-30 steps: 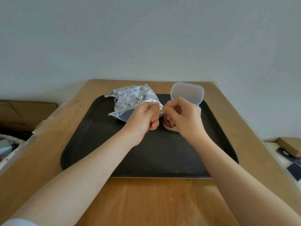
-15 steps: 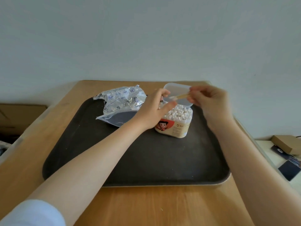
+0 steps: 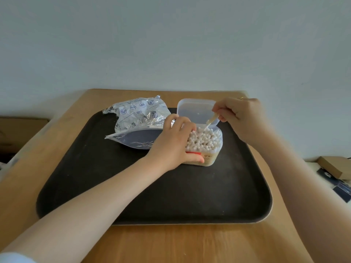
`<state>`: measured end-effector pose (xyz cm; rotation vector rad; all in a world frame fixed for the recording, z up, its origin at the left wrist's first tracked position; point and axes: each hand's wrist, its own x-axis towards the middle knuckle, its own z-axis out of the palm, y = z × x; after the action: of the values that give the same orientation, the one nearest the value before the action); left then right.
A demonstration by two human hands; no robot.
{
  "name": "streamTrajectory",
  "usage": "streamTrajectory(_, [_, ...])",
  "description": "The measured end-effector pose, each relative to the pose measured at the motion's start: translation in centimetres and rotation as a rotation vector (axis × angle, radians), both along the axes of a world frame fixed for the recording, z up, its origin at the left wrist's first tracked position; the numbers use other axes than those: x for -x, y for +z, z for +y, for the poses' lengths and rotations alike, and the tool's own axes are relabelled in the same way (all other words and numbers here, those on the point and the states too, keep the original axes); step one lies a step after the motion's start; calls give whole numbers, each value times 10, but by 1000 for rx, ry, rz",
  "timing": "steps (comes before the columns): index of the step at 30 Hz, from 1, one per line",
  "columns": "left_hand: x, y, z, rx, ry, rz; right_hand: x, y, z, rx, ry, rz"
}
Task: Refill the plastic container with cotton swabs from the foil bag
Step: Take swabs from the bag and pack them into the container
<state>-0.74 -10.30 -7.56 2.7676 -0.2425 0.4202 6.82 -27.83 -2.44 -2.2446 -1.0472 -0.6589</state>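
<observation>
A clear plastic container (image 3: 212, 158) stands on the black tray (image 3: 171, 196), packed with upright white-tipped cotton swabs (image 3: 205, 140). Its hinged lid (image 3: 195, 111) stands open behind it. My left hand (image 3: 174, 141) grips the container's left side, thumb across the red label in front. My right hand (image 3: 241, 116) pinches a wooden-stemmed cotton swab (image 3: 211, 120), whose lower tip points down into the back of the container. The crumpled foil bag (image 3: 136, 118) lies to the left, its clear side and open mouth facing the front.
The tray sits on a wooden table (image 3: 171, 243) against a pale wall. A small cardboard box (image 3: 334, 167) and dark items lie on a lower surface at the right. A brown box (image 3: 20, 133) is off the table's left edge.
My left hand let go of the swab and moved onto the container's side. My right hand carried the swab right, then lowered its tip into the container. The view shifted.
</observation>
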Motion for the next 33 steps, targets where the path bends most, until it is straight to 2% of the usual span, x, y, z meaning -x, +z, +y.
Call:
streamTrajectory(5, [10,-7,-5,82,32,-101,20,0,-2,85,126,-182])
streamTrajectory(9, [12,-11,-6,20,41,-159,32,-8,-6,99,81,-245])
streamTrajectory(11, [15,-10,-7,8,48,-162,37,-8,-7,18,29,-227])
streamTrajectory(14, [16,-8,-10,-9,56,-129,46,-3,-5,-210,-122,-12])
streamTrajectory(17, [19,-9,-10,22,45,-113,46,-2,-4,-279,-272,320])
streamTrajectory(19, [21,-12,-10,28,37,-122,42,-4,-6,-331,-319,434])
streamTrajectory(21, [22,-11,-10,30,36,-136,41,-5,-7,-350,-348,467])
streamTrajectory(24, [21,-9,-10,19,42,-111,46,-8,-4,-163,-363,228])
streamTrajectory(27, [21,-10,-10,44,32,-127,50,-16,6,182,-268,-50])
streamTrajectory(29, [23,-10,-10,116,28,-117,53,-23,15,304,-188,-128])
streamTrajectory(31, [25,-8,-11,170,20,-96,55,-32,25,323,-120,-174])
streamTrajectory(33, [26,-10,-11,162,-3,-134,55,-38,32,310,-70,-75])
